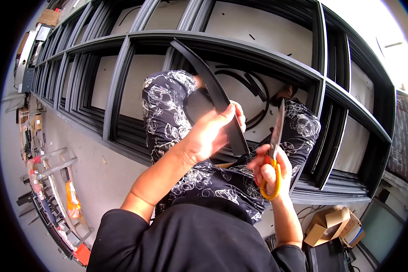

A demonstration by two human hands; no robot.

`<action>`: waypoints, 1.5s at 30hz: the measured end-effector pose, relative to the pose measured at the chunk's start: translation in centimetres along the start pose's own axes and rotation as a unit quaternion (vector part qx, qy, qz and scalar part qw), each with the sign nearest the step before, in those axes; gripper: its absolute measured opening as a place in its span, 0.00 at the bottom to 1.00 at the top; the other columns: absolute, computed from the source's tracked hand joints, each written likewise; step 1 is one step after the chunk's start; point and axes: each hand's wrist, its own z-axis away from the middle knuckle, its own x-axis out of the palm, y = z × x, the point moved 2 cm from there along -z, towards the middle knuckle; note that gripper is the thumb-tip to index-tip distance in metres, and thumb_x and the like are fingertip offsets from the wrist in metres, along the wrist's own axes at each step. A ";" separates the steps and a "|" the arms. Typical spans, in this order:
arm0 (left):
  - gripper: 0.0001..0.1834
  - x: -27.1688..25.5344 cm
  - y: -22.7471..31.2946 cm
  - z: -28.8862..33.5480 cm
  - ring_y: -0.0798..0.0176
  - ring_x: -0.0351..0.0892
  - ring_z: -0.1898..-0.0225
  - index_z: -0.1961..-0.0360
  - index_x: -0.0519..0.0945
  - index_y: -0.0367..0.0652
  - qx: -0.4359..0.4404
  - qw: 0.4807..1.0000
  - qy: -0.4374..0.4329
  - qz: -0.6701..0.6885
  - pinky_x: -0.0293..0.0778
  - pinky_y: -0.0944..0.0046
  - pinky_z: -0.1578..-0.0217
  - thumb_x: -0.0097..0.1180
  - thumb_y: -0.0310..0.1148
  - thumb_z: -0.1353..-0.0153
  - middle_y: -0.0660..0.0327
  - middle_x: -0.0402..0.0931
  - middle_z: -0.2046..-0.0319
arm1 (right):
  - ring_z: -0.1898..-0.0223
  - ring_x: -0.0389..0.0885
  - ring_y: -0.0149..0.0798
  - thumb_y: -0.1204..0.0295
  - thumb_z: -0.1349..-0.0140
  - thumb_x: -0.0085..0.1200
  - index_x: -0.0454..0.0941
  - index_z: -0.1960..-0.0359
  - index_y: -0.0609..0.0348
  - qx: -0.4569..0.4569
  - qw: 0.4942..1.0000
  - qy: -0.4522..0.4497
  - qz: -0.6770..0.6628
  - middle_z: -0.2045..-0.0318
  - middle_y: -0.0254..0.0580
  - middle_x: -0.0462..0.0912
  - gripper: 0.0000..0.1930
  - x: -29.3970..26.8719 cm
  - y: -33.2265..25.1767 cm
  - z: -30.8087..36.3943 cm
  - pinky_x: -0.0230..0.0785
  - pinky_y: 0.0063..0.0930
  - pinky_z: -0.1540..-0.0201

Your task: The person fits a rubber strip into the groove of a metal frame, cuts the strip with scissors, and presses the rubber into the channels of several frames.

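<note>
Dark grey rectangular frames lie over the grey floor. The left hand grasps the flat black strip between thumb and fingers; the strip's far end points to 11 o'clock. The right hand grasps the scissors by the handles, blades toward 12 o'clock, apart from the strip. From view centre, curved black strips lie toward 1 o'clock, a cardboard box at 4 o'clock, an orange bag at 8 o'clock.

Gap between strip and scissors; frame bar crosses beyond
</note>
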 end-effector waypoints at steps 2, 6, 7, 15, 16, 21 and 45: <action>0.14 -0.2 -0.9 0.0 0.67 0.76 0.61 0.55 0.74 0.44 0.003 1.000 -0.017 0.001 0.75 0.66 0.56 0.47 0.44 0.27 0.65 0.74 0.65 | 0.78 0.72 0.21 0.71 0.43 0.68 0.73 0.52 0.62 -0.022 0.999 0.008 0.043 0.72 0.35 0.80 0.20 1.8 -0.6 -1.3 0.63 0.15 0.77; 0.14 -0.6 -1.3 0.2 0.66 0.76 0.61 0.57 0.73 0.41 -0.032 0.998 -0.016 0.047 0.74 0.63 0.51 0.44 0.42 0.26 0.63 0.74 0.66 | 0.81 0.71 0.21 0.78 0.40 0.63 0.72 0.54 0.62 0.003 1.000 -0.002 0.027 0.76 0.31 0.75 0.15 3.7 -1.5 -2.6 0.64 0.15 0.78; 0.14 -0.9 -1.4 0.1 0.66 0.76 0.61 0.57 0.73 0.41 -0.030 0.998 -0.015 0.047 0.74 0.63 0.51 0.44 0.42 0.26 0.63 0.74 0.66 | 0.81 0.71 0.21 0.78 0.40 0.63 0.72 0.54 0.62 0.003 1.000 -0.004 0.028 0.76 0.31 0.75 0.15 3.6 -1.5 -2.8 0.64 0.15 0.78; 0.13 -1.7 -4.1 -0.7 0.64 0.77 0.65 0.61 0.74 0.41 -0.097 0.978 -0.018 0.184 0.77 0.63 0.59 0.45 0.39 0.26 0.62 0.75 0.69 | 0.77 0.74 0.25 0.85 0.43 0.58 0.72 0.61 0.63 -0.059 0.998 -0.019 0.033 0.77 0.32 0.73 0.10 2.6 -1.1 0.0 0.68 0.19 0.74; 0.13 -3.1 -4.6 -1.4 0.63 0.79 0.66 0.62 0.75 0.41 -0.066 0.977 -0.033 0.200 0.78 0.64 0.61 0.47 0.39 0.27 0.62 0.77 0.69 | 0.79 0.73 0.26 0.83 0.41 0.57 0.70 0.64 0.61 -0.155 0.986 -0.045 0.050 0.78 0.35 0.73 0.09 2.2 -1.7 1.1 0.67 0.20 0.76; 0.12 -3.4 -2.1 -0.9 0.68 0.77 0.67 0.61 0.77 0.42 -0.047 0.994 0.074 0.064 0.77 0.67 0.66 0.50 0.40 0.28 0.64 0.76 0.69 | 0.84 0.70 0.26 0.74 0.32 0.52 0.68 0.62 0.58 -0.304 0.926 0.186 0.124 0.79 0.40 0.78 0.05 -2.4 -4.0 3.8 0.63 0.17 0.81; 0.08 10.1 -3.6 -4.0 0.47 0.75 0.70 0.58 0.73 0.34 0.189 0.685 -0.137 -0.690 0.71 0.57 0.65 0.53 0.29 0.33 0.51 0.75 0.70 | 0.55 0.84 0.53 0.50 0.45 0.59 0.73 0.50 0.61 0.258 0.571 0.667 0.403 0.57 0.52 0.84 0.29 -36.9 16.7 21.2 0.74 0.44 0.52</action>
